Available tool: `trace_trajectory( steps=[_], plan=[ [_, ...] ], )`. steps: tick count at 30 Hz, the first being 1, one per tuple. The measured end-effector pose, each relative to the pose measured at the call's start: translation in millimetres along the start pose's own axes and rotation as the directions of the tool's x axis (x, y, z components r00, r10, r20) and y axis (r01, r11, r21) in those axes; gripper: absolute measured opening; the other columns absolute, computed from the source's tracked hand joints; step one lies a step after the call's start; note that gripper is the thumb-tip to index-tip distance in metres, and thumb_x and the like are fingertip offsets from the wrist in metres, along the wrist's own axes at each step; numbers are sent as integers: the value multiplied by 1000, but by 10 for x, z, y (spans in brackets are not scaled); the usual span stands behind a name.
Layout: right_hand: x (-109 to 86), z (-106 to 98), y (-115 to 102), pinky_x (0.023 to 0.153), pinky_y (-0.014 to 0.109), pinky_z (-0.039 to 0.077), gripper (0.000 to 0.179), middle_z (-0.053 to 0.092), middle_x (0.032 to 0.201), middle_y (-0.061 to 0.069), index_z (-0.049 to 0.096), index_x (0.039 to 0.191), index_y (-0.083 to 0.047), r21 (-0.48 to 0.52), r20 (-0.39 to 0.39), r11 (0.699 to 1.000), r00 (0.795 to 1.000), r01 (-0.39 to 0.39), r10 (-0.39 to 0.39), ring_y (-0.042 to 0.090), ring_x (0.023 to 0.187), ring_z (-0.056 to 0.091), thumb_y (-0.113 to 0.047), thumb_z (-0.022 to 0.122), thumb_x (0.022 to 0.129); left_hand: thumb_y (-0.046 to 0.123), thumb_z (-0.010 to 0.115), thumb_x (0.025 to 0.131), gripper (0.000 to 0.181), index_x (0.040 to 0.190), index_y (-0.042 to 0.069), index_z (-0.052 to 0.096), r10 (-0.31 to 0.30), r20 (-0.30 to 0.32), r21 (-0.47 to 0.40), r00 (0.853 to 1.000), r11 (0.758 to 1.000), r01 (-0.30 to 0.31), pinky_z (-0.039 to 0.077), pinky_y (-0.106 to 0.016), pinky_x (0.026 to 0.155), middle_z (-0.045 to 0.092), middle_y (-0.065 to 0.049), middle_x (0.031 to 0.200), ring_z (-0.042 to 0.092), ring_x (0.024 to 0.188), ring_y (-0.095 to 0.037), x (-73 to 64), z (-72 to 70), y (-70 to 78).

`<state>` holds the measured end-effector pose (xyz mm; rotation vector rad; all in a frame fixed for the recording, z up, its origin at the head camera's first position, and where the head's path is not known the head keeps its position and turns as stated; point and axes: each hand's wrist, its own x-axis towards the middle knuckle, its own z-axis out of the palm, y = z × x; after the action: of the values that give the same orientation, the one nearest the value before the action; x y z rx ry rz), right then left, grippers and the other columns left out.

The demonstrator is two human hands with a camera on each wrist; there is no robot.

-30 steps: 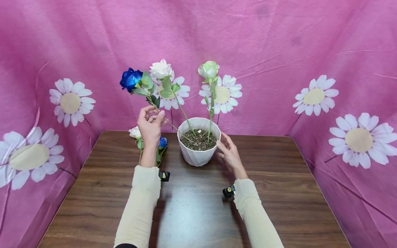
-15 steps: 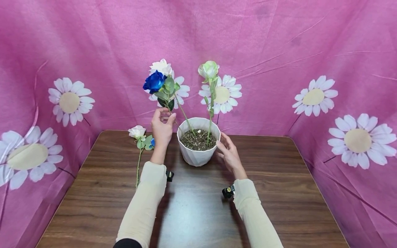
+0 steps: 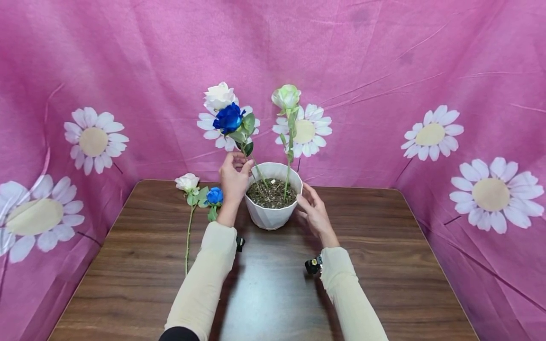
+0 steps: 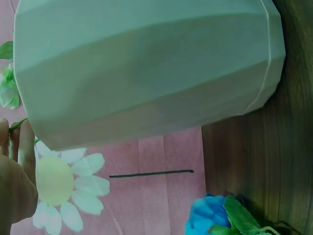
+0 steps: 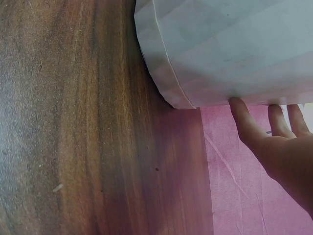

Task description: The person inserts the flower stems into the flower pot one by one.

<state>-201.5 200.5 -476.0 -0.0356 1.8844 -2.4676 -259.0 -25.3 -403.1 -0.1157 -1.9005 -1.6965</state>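
My right grip [image 3: 314, 211], released, rests its fingers against the pot [image 3: 273, 218] near the surface's [image 3: 384, 246] far edge; my left grip [image 3: 234, 183] pinches the blue rose [image 3: 229, 118], standing at the pot's left. I seem to be adjusting its stem; next calls for steadying.

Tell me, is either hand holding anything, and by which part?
The left hand pinches a blue rose by its stem, below the bloom; the right hand only touches the white pot.
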Motion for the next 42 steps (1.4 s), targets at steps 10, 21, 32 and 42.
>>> trace_trajectory(
  steps=[10, 21, 32, 42],
  plan=[
    [11, 2, 8, 110, 70, 33, 56, 30, 160, 21, 29, 158, -5, 0, -1, 1000, 1000, -2, 2, 37, 143, 33, -5, 49, 105, -4, 77, 86, 19, 99, -6, 63, 24, 41, 81, 999, 996, -27, 58, -35, 76, 69, -19, 89, 69, 82, -32, -58, 130, 5],
    [3, 0, -22, 109, 71, 32, 57, 30, 160, 21, 29, 158, -5, -5, -8, 1000, 1000, -9, 9, 36, 142, 34, -4, 50, 105, -5, 77, 85, 18, 95, -4, 62, 62, 56, 158, 997, 985, -70, 60, -40, 77, 68, -18, 86, 69, 82, -31, -64, 245, -79],
    [10, -1, -17, 110, 71, 31, 57, 30, 160, 20, 28, 158, -5, -14, 2, 1000, 1000, -15, 15, 36, 142, 34, -4, 49, 105, -4, 78, 84, 21, 88, 2, 58, 125, 190, 250, 974, 953, -171, 56, -41, 77, 67, -14, 84, 68, 81, -29, -15, 224, -118],
    [19, 16, -6, 111, 71, 29, 57, 29, 160, 21, 27, 158, -4, 12, -5, 1000, 1000, -13, 14, 36, 145, 31, -3, 48, 105, -2, 78, 86, 17, 97, -1, 64, 89, 190, 197, 978, 972, -127, 58, -37, 76, 68, -14, 88, 67, 83, -28, -3, 210, -124]
  ],
)
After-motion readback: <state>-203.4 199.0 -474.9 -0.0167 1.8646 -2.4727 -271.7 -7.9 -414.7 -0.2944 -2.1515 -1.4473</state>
